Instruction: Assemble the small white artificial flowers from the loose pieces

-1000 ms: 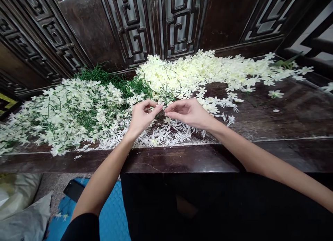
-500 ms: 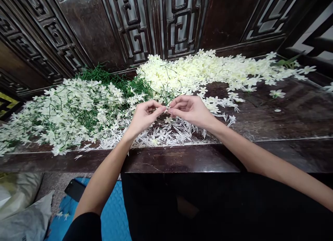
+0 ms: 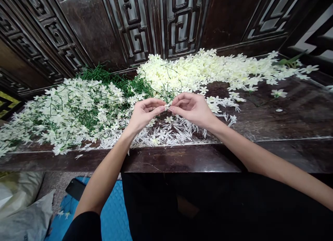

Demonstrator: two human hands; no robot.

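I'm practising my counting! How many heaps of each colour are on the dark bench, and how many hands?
White-and-green flower heap: 1
Creamy-yellow flower heap: 1
Dark-green stem heap: 1
Thin white stick heap: 1
Bare left hand, right hand: 2
Total: 6

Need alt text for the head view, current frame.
A person's left hand and right hand pinch a small white piece between them over a dark wooden surface. Around them lie heaps of white flowers, green stems and thin white sticks; a phone and a blue mat show below.
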